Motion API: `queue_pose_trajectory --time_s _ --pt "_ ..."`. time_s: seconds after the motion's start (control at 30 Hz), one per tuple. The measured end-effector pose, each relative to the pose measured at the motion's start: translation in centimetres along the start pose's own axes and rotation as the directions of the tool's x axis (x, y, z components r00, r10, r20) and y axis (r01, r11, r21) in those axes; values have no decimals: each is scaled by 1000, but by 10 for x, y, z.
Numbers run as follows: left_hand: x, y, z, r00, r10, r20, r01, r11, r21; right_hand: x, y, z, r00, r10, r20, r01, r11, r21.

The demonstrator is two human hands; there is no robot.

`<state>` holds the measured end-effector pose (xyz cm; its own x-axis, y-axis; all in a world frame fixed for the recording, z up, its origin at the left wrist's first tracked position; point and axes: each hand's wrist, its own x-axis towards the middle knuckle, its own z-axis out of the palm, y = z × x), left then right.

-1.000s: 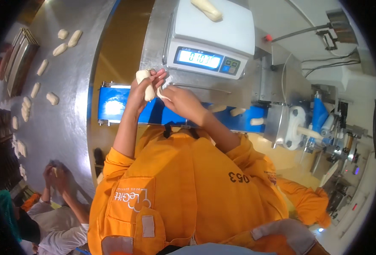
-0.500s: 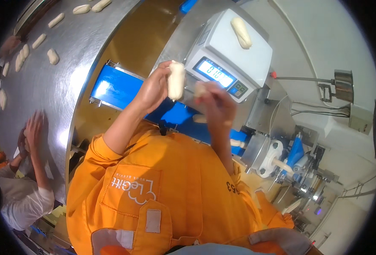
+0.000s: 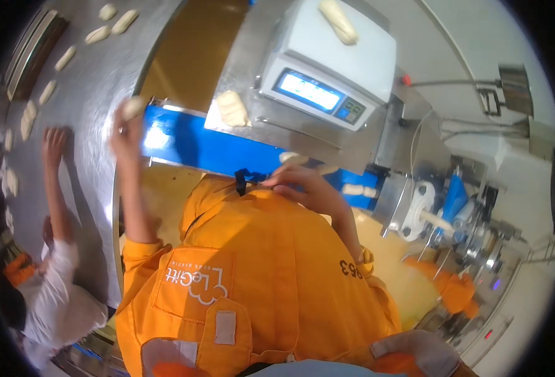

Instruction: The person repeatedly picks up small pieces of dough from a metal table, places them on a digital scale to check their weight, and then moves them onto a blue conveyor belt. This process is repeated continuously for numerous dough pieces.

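In the head view, the hands are well apart, where half a second ago both were near the scale (image 3: 329, 69). The left hand (image 3: 125, 129), blurred, has swung out to the left end of the belt (image 3: 218, 151), beside the table (image 3: 92, 81), its fingers closed around the held piece (image 3: 134, 108) of dough. The right hand (image 3: 306, 186) has dropped from in front of the scale to the belt's near edge; its fingers are bent, and I cannot tell whether they grip anything. The flat piece (image 3: 232, 109) of dough now lies on the counter (image 3: 243, 69), just left of the scale. The scale piece (image 3: 338, 22) is where it was, on the pan.

Around them, a belt piece (image 3: 292, 158) lies just beyond the right hand, which hides part of the belt. More dough sits farther right, by the machine (image 3: 419, 210). The scale takes up much of the counter. On the table, a row of rolls (image 3: 65, 58) runs along the far side, and a co-worker's hand (image 3: 54, 143) is stretched out flat, left of the left hand.
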<state>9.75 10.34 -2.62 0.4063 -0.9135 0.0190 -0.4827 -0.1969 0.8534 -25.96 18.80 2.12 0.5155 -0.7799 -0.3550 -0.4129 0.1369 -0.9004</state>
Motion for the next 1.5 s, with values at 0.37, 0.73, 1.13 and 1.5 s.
queue_pose_trajectory --time_s 0.37,0.73,1.13,1.5 --pt "95 -17 37 780 625 2 -547 680 488 -25 235 48 817 -217 -535 -434 381 -817" --pt "71 269 258 21 675 737 -997 -36 62 25 215 43 853 -129 -505 -242 761 -602" --pt "151 41 -99 948 315 -51 -316 949 -11 -14 -105 -98 277 -688 -670 -45 688 -725" --pt "159 -48 -92 792 498 353 -604 554 574 -10 94 48 783 -454 -425 185 822 -538"
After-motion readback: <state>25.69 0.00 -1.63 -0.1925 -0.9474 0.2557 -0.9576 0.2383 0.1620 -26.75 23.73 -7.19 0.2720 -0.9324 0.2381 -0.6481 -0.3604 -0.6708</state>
